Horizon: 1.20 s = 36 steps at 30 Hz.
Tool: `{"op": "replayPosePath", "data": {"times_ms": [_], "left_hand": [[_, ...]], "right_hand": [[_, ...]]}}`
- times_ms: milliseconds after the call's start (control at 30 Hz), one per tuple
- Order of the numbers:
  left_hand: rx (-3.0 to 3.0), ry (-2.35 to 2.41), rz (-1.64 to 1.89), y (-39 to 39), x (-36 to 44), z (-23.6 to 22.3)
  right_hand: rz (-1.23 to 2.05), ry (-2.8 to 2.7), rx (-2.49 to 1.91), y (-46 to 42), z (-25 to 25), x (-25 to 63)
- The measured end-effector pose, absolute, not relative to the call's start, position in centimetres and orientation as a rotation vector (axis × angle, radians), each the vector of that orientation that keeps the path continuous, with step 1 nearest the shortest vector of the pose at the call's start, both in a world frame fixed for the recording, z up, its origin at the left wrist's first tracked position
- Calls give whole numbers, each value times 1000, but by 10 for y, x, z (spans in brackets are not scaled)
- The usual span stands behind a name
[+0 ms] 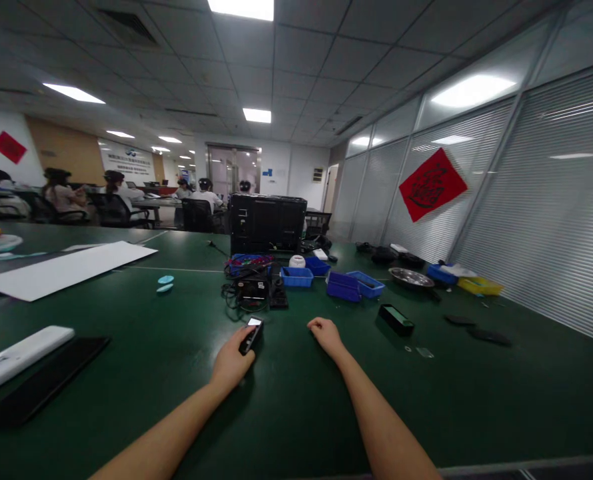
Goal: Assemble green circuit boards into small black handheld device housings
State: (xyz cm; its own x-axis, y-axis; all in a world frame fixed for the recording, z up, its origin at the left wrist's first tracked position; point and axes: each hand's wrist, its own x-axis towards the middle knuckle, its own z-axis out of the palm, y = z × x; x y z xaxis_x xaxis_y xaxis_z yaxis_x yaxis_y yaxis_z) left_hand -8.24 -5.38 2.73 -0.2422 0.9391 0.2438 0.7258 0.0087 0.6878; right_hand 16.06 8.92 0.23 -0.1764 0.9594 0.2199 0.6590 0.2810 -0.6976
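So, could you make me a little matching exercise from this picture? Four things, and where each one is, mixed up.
Things:
1. Small black device with a lit white screen
2. White stitched ball
3. Black rectangular box
4. Large red diamond-shaped sheet with dark writing

Places:
A. On the green tabletop, to the right of the right hand
B. On the glass wall with slatted blinds
C. Held in the left hand
D. Just beyond a blue plastic tray

Right pairs: 1-C, 2-D, 3-A, 4-B
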Motion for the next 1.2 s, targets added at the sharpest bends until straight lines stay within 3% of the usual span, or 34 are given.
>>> {"op": "replayPosePath", "data": {"times_ms": [500, 1200], "left_hand": [[1235, 2559, 1065, -54, -191, 40], [1109, 2790, 1182, -44, -205, 36]], "right_hand": [[640, -1945, -1420, 93, -1, 163], [669, -1966, -1391, 90, 3, 165]]}}
